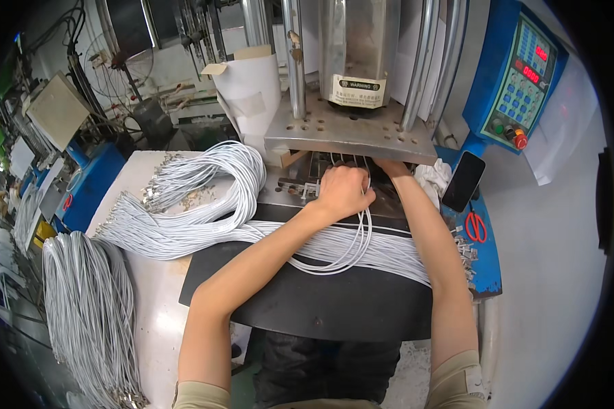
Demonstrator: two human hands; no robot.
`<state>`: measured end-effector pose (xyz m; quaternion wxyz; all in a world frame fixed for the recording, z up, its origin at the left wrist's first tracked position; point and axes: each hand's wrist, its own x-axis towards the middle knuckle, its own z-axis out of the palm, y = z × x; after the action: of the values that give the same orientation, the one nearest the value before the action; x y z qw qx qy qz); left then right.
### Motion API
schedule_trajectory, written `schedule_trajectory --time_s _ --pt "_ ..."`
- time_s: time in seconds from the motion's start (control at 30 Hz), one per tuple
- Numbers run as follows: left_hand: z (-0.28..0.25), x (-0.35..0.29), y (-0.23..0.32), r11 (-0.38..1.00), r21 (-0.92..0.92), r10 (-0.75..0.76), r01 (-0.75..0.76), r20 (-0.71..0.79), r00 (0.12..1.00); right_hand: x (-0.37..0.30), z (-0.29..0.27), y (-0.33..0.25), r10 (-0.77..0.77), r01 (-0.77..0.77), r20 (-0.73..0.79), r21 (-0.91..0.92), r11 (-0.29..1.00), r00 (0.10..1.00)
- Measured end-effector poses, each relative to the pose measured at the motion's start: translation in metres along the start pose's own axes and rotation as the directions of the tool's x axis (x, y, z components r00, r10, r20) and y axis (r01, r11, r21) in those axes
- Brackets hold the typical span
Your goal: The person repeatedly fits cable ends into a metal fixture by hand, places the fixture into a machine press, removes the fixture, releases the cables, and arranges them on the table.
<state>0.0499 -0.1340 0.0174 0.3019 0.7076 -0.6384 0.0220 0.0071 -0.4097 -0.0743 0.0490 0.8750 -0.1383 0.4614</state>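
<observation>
Several white cables [367, 235] loop below our left hand [343, 189] and over a bundle of cables [396, 253] on the black mat [314, 300]. Our left hand curls with bent fingers just in front of the metal plate [348, 133], its thumb beside the cables; we cannot tell whether it pinches them. Our right hand [389, 165] reaches beneath the plate, fingers hidden, so we cannot tell its grip.

Bare right hand [390, 168] mostly hidden at two o'clock, beneath the thick grey steel press plate [341, 136].
Most fingertips of the bare left hand [344, 191] and the far ends of the looped thin white cables [368, 235] are obscured; khaki fabric sleeves [201, 396] run out of view at five and seven o'clock.
</observation>
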Motion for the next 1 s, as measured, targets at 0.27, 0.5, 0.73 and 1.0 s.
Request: schedule_trajectory --time_s 0.27,0.5,0.73,1.0 --pt "-0.026 -0.013 -0.041 0.971 -0.235 -0.042 0.035 -0.024 0.999 -0.001 -0.096 -0.096 0.108 -0.082 0.395 -0.081 0.993 0.912" --pt "-0.044 -0.062 0.007 0.934 -0.067 0.330 -0.350 -0.208 0.921 -0.009 -0.128 -0.141 0.001 0.081 0.462 -0.157 0.984 0.887" --pt "-0.048 -0.178 0.100 0.666 -0.244 0.712 -0.705 -0.074 0.698 -0.008 -0.173 -0.144 0.107 -0.091 0.690 -0.059 0.994 0.716" --pt "-0.061 -0.361 0.022 0.963 -0.222 -0.071 0.155 0.347 0.935 -0.159 -0.360 -0.241 -0.209 0.003 0.720 0.276 0.961 0.661"
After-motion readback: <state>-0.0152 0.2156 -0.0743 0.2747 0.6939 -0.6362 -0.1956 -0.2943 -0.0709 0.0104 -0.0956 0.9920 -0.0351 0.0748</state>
